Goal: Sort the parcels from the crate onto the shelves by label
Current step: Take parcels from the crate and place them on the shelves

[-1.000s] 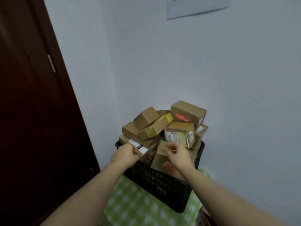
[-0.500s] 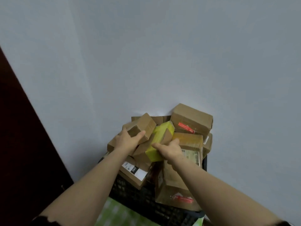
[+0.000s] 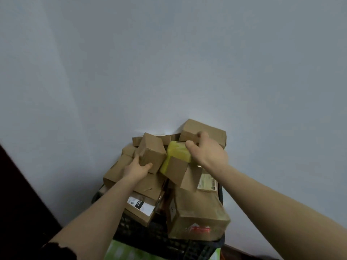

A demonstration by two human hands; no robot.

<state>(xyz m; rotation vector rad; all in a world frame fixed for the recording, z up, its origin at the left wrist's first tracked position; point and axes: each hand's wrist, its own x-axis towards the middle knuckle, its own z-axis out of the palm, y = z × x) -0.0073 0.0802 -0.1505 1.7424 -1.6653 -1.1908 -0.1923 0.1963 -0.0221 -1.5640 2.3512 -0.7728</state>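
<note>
Head view: the left hand (image 3: 136, 168) grips a small plain brown cardboard box (image 3: 152, 152). The right hand (image 3: 208, 153) curls over the far end of a long brown cardboard parcel banded in yellow tape (image 3: 175, 159). Both top the heap in the black plastic crate (image 3: 187, 246). Parcels beneath both grips lean loosely, so lifting either could tip neighbours over the rim.

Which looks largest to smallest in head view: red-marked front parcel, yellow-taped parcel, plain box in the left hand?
1. red-marked front parcel, though nearest the camera.
2. yellow-taped parcel, partly covered.
3. plain box, close to 2; unsure.
</note>
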